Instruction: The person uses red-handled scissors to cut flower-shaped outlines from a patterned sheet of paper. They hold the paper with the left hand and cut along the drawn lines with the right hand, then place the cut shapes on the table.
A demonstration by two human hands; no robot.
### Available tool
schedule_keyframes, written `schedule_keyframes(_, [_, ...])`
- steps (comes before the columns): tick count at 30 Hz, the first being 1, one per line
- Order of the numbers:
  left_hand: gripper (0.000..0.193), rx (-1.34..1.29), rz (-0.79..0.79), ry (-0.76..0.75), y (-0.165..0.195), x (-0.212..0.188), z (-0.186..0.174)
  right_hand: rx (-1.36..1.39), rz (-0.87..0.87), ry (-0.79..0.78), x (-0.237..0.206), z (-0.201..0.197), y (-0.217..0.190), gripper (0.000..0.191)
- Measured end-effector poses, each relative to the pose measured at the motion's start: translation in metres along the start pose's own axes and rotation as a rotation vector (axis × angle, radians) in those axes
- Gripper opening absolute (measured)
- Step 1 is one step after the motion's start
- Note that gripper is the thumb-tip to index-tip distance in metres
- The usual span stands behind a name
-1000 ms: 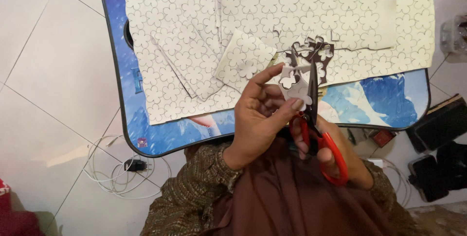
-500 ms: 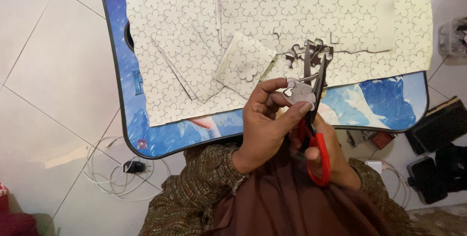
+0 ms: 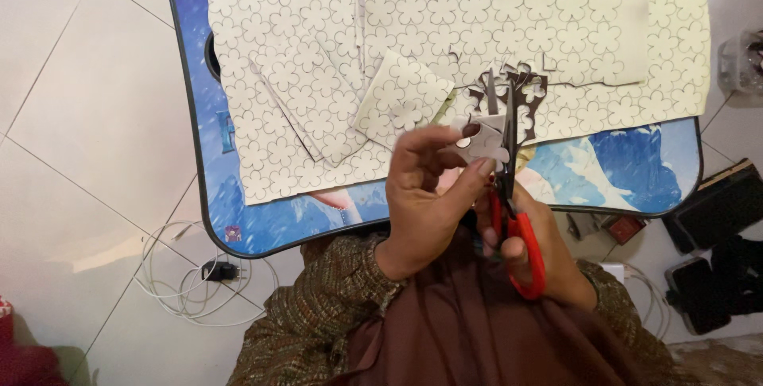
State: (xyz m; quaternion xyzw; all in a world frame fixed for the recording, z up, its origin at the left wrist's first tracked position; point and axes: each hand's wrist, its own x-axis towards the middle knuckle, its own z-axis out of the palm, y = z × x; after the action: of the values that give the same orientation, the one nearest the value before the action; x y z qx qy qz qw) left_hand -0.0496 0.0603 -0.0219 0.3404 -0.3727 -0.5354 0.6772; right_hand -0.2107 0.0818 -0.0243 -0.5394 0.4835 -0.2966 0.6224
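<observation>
My left hand (image 3: 429, 195) pinches a small white paper flower piece (image 3: 481, 141) between thumb and fingers, just above the near edge of the blue lap table (image 3: 628, 171). My right hand (image 3: 540, 255) grips red-handled scissors (image 3: 520, 243), whose dark blades (image 3: 509, 135) point away from me and cut along the piece. Beyond the blades lies a sheet scrap with flower-shaped holes (image 3: 517, 88). Large white sheets printed with flower outlines (image 3: 509, 12) cover the table.
Smaller flower-printed sheets (image 3: 318, 100) lie fanned on the table's left half. A white cable with a dark plug (image 3: 199, 275) is coiled on the tiled floor at left. Black objects (image 3: 715, 259) sit on the floor at right, a clear container (image 3: 743, 60) further back.
My left hand has curled its fingers in and turned the paper piece. The scissors have swung more upright, blades pointing straight away from me.
</observation>
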Motion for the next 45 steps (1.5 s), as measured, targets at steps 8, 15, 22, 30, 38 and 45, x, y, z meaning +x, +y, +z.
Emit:
schedule_keyframes(8, [0.064, 0.303, 0.05, -0.028, 0.006, 0.002, -0.001, -0.044, 0.008, -0.025, 0.003, 0.002, -0.007, 0.119])
schedule_keyframes(15, [0.071, -0.009, -0.201, 0.027, 0.007, -0.005, 0.003, -0.098, -0.024, -0.006, 0.004, 0.003, -0.013, 0.119])
schedule_keyframes(22, [0.037, 0.084, -0.09, 0.036, -0.01, -0.01, -0.003, -0.076, -0.017, -0.019, 0.002, 0.003, -0.018, 0.123])
schedule_keyframes(30, [0.026, 0.291, 0.032, -0.057, 0.0, -0.005, -0.01, -0.091, -0.043, -0.063, -0.002, -0.006, -0.017, 0.127])
schedule_keyframes(38, [0.024, 0.284, -0.004, -0.127, 0.013, -0.002, -0.008, -0.152, -0.064, -0.086, 0.001, -0.006, -0.028, 0.126])
schedule_keyframes(45, [0.028, 0.35, 0.033, -0.195, 0.02, 0.003, -0.012, -0.176, -0.052, -0.063, 0.0, -0.007, -0.027, 0.124])
